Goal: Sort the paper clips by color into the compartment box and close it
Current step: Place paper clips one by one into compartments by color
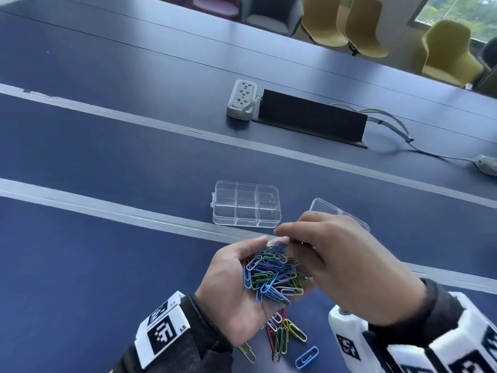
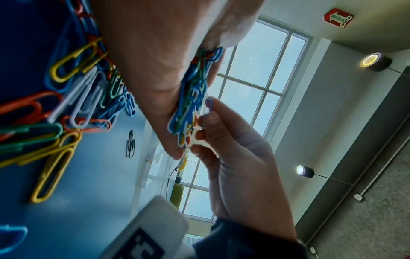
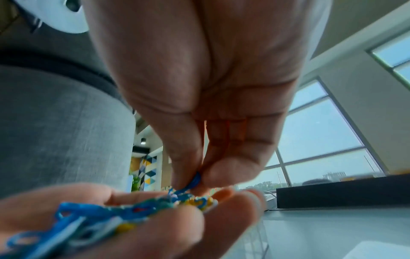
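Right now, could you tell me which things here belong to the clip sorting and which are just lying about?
Job:
- paper clips in left hand
- blue clip pinched by right hand
- loose clips
- compartment box
- lid

Lying about:
- power strip
- black stand

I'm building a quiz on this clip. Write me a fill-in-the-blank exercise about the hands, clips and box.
1. The pile of paper clips lies in the cupped ____ hand.
2. The right hand pinches a ____ clip from that pile.
3. The compartment box on the table holds ____ clips so far.
4. The box lid lies on the table to the ____ of the box.

Missing words: left; blue; no; right
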Demonstrator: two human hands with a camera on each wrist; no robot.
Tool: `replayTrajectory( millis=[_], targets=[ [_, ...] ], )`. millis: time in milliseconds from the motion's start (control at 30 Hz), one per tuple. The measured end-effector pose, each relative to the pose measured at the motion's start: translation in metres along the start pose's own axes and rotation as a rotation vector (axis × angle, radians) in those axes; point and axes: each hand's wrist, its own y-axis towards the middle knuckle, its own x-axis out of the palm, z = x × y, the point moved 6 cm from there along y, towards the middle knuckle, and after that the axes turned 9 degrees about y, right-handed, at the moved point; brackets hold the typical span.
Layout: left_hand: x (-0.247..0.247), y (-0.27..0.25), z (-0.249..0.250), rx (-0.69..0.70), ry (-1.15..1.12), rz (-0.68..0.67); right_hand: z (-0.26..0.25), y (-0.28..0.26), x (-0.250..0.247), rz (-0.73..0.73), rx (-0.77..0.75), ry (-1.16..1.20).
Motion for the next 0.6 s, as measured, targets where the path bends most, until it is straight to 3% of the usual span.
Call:
replayTrajectory(
  millis=[133, 367, 600],
  targets=[
    [-0.001, -0.001, 0.000, 0.015, 0.020, 0.068, 0.001, 0.003, 0.004, -0.025, 0.024, -0.029],
    [0.001, -0.002, 0.003, 0.041, 0.016, 0.064, 0.002, 0.004, 0.000, 0.021, 0.017, 0.003],
    [-0.003, -0.001, 0.006, 0.068, 0.132, 0.080, 0.006, 0.009, -0.013, 0.099, 0.054, 0.157]
  ],
)
